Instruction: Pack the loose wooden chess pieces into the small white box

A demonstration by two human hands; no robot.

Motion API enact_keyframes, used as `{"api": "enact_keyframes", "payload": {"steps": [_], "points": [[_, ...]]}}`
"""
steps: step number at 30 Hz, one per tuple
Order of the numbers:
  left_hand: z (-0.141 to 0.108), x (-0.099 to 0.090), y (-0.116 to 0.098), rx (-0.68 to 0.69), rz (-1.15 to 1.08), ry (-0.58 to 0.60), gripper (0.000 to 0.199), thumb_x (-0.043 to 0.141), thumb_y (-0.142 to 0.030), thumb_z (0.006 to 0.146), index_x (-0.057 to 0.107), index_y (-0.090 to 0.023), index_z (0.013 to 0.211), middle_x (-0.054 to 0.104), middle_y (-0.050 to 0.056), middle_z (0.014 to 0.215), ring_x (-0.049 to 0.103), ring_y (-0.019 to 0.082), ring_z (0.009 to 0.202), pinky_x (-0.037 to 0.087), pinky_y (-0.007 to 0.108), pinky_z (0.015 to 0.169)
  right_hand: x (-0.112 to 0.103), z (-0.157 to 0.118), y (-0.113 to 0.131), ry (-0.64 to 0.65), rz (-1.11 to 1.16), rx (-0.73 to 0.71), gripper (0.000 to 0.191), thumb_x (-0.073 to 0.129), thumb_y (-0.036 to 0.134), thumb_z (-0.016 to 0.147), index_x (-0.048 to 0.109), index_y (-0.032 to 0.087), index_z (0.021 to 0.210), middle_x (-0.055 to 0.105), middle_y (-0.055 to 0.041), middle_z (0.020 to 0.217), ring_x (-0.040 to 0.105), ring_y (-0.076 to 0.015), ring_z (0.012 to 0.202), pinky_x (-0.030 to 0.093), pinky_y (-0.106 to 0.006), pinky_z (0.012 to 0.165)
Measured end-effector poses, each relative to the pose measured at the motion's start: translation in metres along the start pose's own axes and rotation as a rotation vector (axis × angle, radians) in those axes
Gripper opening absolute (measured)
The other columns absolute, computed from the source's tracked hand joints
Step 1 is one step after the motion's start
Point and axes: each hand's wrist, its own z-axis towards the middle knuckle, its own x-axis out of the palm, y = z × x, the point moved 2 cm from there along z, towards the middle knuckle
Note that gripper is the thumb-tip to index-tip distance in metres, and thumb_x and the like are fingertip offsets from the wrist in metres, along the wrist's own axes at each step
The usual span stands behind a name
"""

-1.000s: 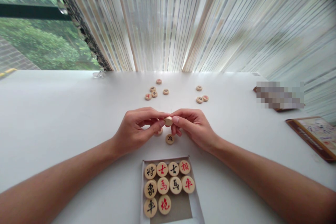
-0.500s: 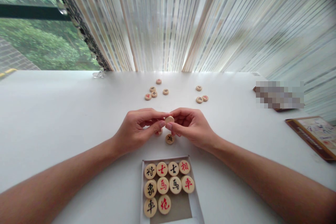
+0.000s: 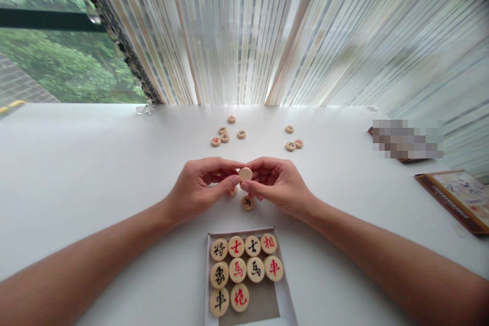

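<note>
"Left hand [image 3: 198, 183] and right hand [image 3: 284, 183], what are they pinching?"

"Together they clamp one round piece [image 3: 245, 174], above the white table [image 3: 114, 163]. Its visible face is pale, plain, wood-like."

"And nearer?"

"One shallow box [image 3: 263, 300], with ten thick discs [image 3: 237, 270], characters red or black."

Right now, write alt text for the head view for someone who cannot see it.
A person's left hand and right hand hold a wooden disc, blank face showing, over a white table. Nearer the camera, a box holds ten discs marked with red or black characters; other marked discs lie farther off, toward a striped curtain.
</note>
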Motion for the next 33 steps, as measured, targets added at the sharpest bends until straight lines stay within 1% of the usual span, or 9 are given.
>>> {"api": "enact_keyframes", "payload": {"steps": [4, 10, 16, 20, 24, 28, 30, 33], "points": [[0.0003, -0.0004, 0.0018, -0.011, -0.007, -0.010, 0.023, 0.079, -0.016, 0.091, 0.080, -0.011, 0.113, 0.081, 0.008, 0.091, 0.073, 0.010, 0.067, 0.062, 0.015, 0.064, 0.0009, -0.0009, 0.0026, 0.000, -0.028, 0.005, 0.047, 0.103, 0.017, 0.052, 0.078, 0.013, 0.092, 0.075, -0.0009, 0.070, 0.064, -0.0074, 0.052, 0.056, -0.016, 0.051], [0.0001, -0.0013, 0.0042, -0.035, -0.023, -0.017, 0.025, 0.080, -0.021, 0.092, 0.079, -0.010, 0.114, 0.080, 0.009, 0.089, 0.073, 0.012, 0.067, 0.063, 0.019, 0.064, 0.0002, -0.0010, 0.0009, -0.016, -0.037, 0.007, 0.047, 0.102, 0.016, 0.053, 0.078, 0.013, 0.093, 0.077, -0.0028, 0.075, 0.068, -0.0103, 0.057, 0.059, -0.018, 0.052], [0.0010, -0.0004, 0.0026, -0.035, -0.041, -0.018, 0.023, 0.083, -0.021, 0.088, 0.078, -0.010, 0.107, 0.081, 0.009, 0.090, 0.074, 0.012, 0.065, 0.064, 0.019, 0.063, -0.0003, -0.0017, -0.0021, 0.027, -0.003, -0.008, 0.044, 0.100, 0.011, 0.056, 0.076, 0.013, 0.093, 0.078, -0.0028, 0.075, 0.070, -0.0105, 0.056, 0.059, -0.017, 0.052], [0.0010, -0.0001, 0.0024, -0.022, -0.022, -0.045, 0.021, 0.084, -0.020, 0.087, 0.078, -0.010, 0.105, 0.081, 0.009, 0.090, 0.075, 0.013, 0.065, 0.064, 0.018, 0.062, 0.0001, -0.0016, -0.0031, 0.039, 0.002, -0.024, 0.045, 0.100, 0.010, 0.056, 0.076, 0.014, 0.094, 0.079, -0.0036, 0.079, 0.073, -0.0110, 0.061, 0.060, -0.016, 0.055], [0.0012, -0.0009, 0.0023, -0.010, 0.005, -0.059, 0.019, 0.084, -0.020, 0.087, 0.077, -0.010, 0.102, 0.080, 0.009, 0.089, 0.075, 0.013, 0.065, 0.064, 0.018, 0.061, -0.0001, -0.0017, -0.0025, 0.013, -0.047, -0.042, 0.046, 0.101, 0.016, 0.056, 0.077, 0.015, 0.095, 0.080, -0.0040, 0.083, 0.076, -0.0140, 0.070, 0.064, -0.020, 0.062], [0.0012, -0.0021, 0.0017, 0.068, 0.056, -0.059, 0.017, 0.082, -0.014, 0.086, 0.077, -0.010, 0.101, 0.078, 0.009, 0.088, 0.075, 0.014, 0.072, 0.064, 0.021, 0.065, -0.0007, -0.0024, -0.0018, -0.012, -0.091, -0.066, 0.046, 0.101, 0.017, 0.056, 0.079, 0.016, 0.096, 0.081, -0.0055, 0.089, 0.078, -0.0148, 0.078, 0.065, -0.021, 0.071], [0.0008, -0.0027, 0.0012, 0.132, 0.091, -0.055, 0.016, 0.081, -0.010, 0.086, 0.077, -0.011, 0.101, 0.076, 0.009, 0.092, 0.074, 0.014, 0.076, 0.064, 0.021, 0.067, -0.0012, -0.0027, -0.0019, -0.016, -0.104, -0.078, 0.046, 0.101, 0.016, 0.056, 0.079, 0.016, 0.096, 0.081, -0.0059, 0.090, 0.077, -0.0144, 0.079, 0.065, -0.021, 0.073], [-0.0005, -0.0035, -0.0003, 0.234, 0.175, -0.050, 0.019, 0.078, -0.005, 0.086, 0.079, -0.014, 0.102, 0.074, 0.009, 0.099, 0.074, 0.014, 0.084, 0.064, 0.021, 0.069, -0.0019, -0.0033, -0.0026, -0.019, -0.144, -0.090, 0.046, 0.101, 0.021, 0.058, 0.079, 0.016, 0.098, 0.080, -0.0074, 0.093, 0.076, -0.0150, 0.078, 0.065, -0.024, 0.072]]}}
